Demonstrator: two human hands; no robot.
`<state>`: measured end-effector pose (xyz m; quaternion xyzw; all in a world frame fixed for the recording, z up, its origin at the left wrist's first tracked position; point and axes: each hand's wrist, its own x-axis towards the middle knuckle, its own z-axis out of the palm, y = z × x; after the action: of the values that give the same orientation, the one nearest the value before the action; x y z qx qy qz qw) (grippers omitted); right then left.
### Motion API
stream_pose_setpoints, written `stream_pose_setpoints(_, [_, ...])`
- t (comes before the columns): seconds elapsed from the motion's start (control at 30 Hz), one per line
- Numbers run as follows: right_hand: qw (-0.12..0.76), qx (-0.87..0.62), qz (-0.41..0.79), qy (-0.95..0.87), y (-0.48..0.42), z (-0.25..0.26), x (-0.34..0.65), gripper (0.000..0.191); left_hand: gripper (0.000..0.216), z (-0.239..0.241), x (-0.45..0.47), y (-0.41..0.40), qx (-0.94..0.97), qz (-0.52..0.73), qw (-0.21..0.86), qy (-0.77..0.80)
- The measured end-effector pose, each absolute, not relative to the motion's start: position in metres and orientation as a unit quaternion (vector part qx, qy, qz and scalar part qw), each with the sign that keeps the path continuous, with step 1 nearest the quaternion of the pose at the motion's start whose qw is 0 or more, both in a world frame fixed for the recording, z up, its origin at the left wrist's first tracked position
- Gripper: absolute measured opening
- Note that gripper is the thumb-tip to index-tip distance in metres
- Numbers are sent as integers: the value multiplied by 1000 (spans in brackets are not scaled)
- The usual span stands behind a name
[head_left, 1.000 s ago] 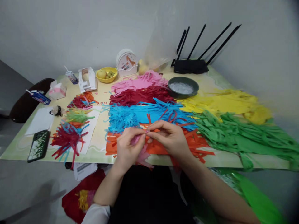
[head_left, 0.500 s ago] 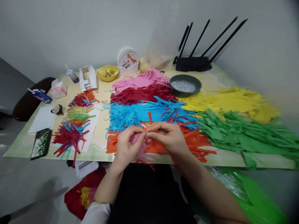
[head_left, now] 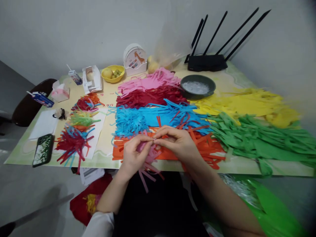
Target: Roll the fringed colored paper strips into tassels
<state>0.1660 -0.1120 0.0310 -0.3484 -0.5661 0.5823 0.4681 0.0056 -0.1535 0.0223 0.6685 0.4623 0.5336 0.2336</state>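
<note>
My left hand [head_left: 135,152] is closed round a pink paper tassel [head_left: 149,158], whose cut strips hang below the fingers over the table's front edge. Fingertips of my right hand [head_left: 175,142] pinch the tassel's narrow top, meeting the left thumb and forefinger. The detail between the fingertips is too small to make out. Under both hands lies fringed orange paper [head_left: 170,154]. Beyond it are rows of fringed blue paper [head_left: 158,117], dark red paper [head_left: 150,98] and pink paper [head_left: 153,81].
Finished-looking multicoloured tassels [head_left: 74,141] lie left beside a phone [head_left: 43,149]. Green paper [head_left: 261,141] and yellow paper [head_left: 249,104] spread to the right. Behind stand a dark bowl [head_left: 211,86] of clear pieces, a black router [head_left: 207,63] and a yellow fruit bowl [head_left: 113,80].
The camera view has shifted slightly. My hands stay together at the tassel's top, and its pink strips now hang lower and more spread, past the table edge.
</note>
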Motion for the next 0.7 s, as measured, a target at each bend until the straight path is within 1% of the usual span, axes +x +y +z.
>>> stream_pose_setpoints(0.1, [463, -343, 567, -589, -111, 32, 167, 14, 7, 22, 6, -154, 656, 547, 213, 473])
stream_pose_setpoints(0.23, [472, -349, 540, -604, -111, 33, 168, 12, 6, 22, 6, -154, 649, 539, 268, 465])
stream_pose_setpoints(0.37, [465, -351, 538, -609, -111, 33, 167, 13, 9, 20, 7, -154, 669, 557, 205, 448])
stream_pose_setpoints(0.47, [470, -353, 496, -639, -112, 33, 169, 9, 15, 17, 7, -153, 701, 553, 170, 417])
stream_pose_setpoints(0.53, [479, -356, 460, -657, -114, 34, 171, 4, 12, 17, 7, -153, 686, 556, 203, 423])
stream_pose_setpoints(0.6, [487, -360, 437, -665, -115, 35, 173, 2, 5, 18, 7, -153, 646, 561, 263, 446])
stream_pose_setpoints(0.67, [485, -362, 436, -666, -116, 35, 174, 3, 4, 19, 8, -154, 622, 559, 299, 460])
stream_pose_setpoints(0.7, [480, -362, 445, -664, -116, 35, 174, 4, 4, 19, 9, -155, 619, 559, 300, 462])
